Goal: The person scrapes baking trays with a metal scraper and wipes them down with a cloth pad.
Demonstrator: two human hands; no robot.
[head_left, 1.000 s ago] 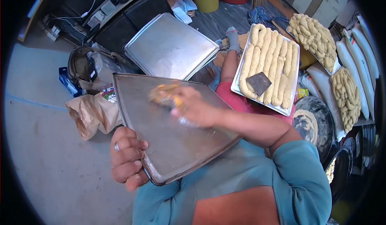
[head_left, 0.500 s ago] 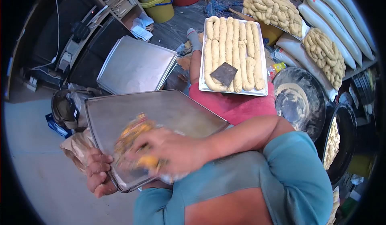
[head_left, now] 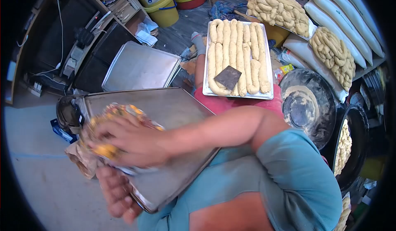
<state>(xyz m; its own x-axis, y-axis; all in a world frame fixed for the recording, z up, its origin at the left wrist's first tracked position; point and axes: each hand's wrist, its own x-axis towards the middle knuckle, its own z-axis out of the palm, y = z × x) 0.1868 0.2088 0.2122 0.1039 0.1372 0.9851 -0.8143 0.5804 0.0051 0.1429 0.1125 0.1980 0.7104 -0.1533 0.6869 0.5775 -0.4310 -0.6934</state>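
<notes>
A large dark metal baking tray (head_left: 181,111) rests tilted against my body. My left hand (head_left: 117,194) has its fingers wrapped round the tray's lower left edge. Pressed to the tray surface, my right hand (head_left: 138,144) is closed on a crumpled multicoloured cloth (head_left: 132,110), yellow and red in places; motion blurs both. Ahead, on my lap, a second tray (head_left: 269,91) carries long dough ropes (head_left: 234,53) laid side by side. A dark square scraper (head_left: 228,78) lies on the ropes' near end.
Stacked metal trays (head_left: 138,66) stand at the left, by a shelf. A black flour-dusted basin (head_left: 307,107) sits at the right. Behind it are heaped dough pieces (head_left: 280,13) and white sacks (head_left: 350,16). Buckets (head_left: 163,12) stand at the back; a paper bag (head_left: 82,158) is beside my left hand.
My right hand and the cloth have moved left and slightly up across the tray. The tray has shifted a little, and my left hand is lower with it.
</notes>
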